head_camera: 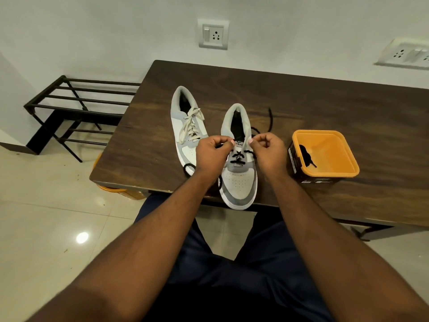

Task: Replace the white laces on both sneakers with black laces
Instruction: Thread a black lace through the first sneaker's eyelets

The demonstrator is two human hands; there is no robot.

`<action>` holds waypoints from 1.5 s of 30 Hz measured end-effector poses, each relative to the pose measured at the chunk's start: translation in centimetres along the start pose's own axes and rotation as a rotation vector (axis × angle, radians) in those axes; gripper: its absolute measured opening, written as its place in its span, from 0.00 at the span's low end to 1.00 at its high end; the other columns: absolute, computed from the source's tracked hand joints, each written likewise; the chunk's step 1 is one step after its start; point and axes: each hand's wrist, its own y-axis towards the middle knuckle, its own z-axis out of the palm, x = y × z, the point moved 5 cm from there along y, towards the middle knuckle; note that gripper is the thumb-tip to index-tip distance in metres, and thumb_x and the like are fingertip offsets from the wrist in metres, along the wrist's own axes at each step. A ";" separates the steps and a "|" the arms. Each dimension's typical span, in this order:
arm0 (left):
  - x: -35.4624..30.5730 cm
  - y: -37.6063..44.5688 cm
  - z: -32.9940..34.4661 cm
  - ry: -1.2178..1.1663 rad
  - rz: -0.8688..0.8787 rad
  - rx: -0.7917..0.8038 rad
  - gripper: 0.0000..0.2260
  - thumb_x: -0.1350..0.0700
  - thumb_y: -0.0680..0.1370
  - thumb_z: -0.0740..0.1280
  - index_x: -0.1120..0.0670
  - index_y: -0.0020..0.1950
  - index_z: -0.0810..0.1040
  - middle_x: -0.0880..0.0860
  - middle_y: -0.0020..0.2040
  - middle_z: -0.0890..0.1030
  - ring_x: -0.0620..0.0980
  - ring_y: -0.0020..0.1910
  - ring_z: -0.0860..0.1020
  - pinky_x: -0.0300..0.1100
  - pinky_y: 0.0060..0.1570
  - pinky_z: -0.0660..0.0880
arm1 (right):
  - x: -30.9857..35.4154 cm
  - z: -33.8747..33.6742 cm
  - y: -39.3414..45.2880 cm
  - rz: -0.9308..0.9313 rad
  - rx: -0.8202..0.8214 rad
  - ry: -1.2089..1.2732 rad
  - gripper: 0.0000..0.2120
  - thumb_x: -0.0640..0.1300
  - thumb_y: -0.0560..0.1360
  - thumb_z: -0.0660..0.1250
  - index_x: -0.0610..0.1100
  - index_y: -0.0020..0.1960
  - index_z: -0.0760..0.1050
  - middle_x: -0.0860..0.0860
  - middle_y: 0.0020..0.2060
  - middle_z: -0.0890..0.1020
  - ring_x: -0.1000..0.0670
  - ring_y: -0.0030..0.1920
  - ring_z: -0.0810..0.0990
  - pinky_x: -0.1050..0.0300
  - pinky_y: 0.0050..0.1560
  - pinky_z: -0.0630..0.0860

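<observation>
Two grey and white sneakers lie on the dark wooden table (325,108). The left sneaker (185,122) carries white laces (191,125). The right sneaker (239,180), toe over the near edge, has a black lace (238,156) threaded through its lower eyelets. My left hand (212,151) pinches one end of that lace at the left side of the tongue. My right hand (268,149) pinches the other end at the right side. Loose lace trails behind the shoe (270,119) and loops by my left wrist (188,169).
An orange tub (325,156) stands to the right of the shoes with another black lace (306,156) inside. A black metal rack (76,108) stands left of the table. An orange stool (120,191) shows under the table's corner. Wall sockets (213,34) sit behind.
</observation>
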 end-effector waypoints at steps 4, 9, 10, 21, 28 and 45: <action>-0.1 0.7 0.8 0.282 0.098 -0.003 0.06 0.60 0.75 0.68 0.55 0.41 0.84 0.50 0.36 0.83 0.46 0.35 0.80 0.42 0.38 0.79 | 0.2 1.4 -0.2 -0.019 0.075 -0.168 0.08 0.47 0.69 0.76 0.47 0.40 0.78 0.52 0.34 0.82 0.50 0.37 0.82 0.46 0.43 0.82; -1.0 1.1 2.5 0.653 0.266 0.177 0.09 0.57 0.78 0.63 0.57 0.44 0.82 0.53 0.38 0.81 0.50 0.37 0.79 0.48 0.39 0.77 | -1.0 1.5 -0.5 0.126 0.009 0.056 0.06 0.40 0.72 0.73 0.48 0.38 0.82 0.49 0.35 0.84 0.48 0.40 0.84 0.44 0.47 0.82; -1.3 1.2 2.8 0.780 0.319 0.235 0.10 0.56 0.79 0.63 0.57 0.46 0.82 0.54 0.41 0.81 0.52 0.40 0.78 0.49 0.41 0.77 | -1.3 1.5 -0.6 0.176 0.018 0.141 0.05 0.38 0.73 0.72 0.45 0.40 0.82 0.48 0.36 0.84 0.48 0.40 0.83 0.45 0.49 0.82; -2.2 2.4 3.8 1.007 0.422 0.387 0.10 0.55 0.80 0.62 0.58 0.47 0.80 0.52 0.40 0.75 0.51 0.39 0.75 0.43 0.39 0.70 | -2.4 1.4 -0.3 0.343 0.060 0.370 0.04 0.34 0.73 0.71 0.41 0.46 0.81 0.44 0.43 0.84 0.48 0.46 0.83 0.52 0.50 0.81; -1.4 2.1 3.9 0.932 0.392 0.371 0.10 0.56 0.80 0.62 0.59 0.47 0.82 0.53 0.41 0.77 0.51 0.40 0.76 0.42 0.39 0.69 | -2.2 1.4 -0.4 0.301 0.063 0.325 0.04 0.35 0.73 0.71 0.38 0.47 0.81 0.46 0.41 0.84 0.50 0.43 0.83 0.60 0.43 0.80; 0.8 0.3 2.6 1.144 0.436 0.130 0.24 0.39 0.72 0.69 0.47 0.64 0.74 0.54 0.70 0.66 0.55 0.70 0.65 0.55 0.63 0.66 | -0.5 1.1 2.6 0.097 0.369 -0.140 0.08 0.34 0.79 0.60 0.44 0.44 0.72 0.42 0.41 0.81 0.48 0.33 0.81 0.57 0.33 0.80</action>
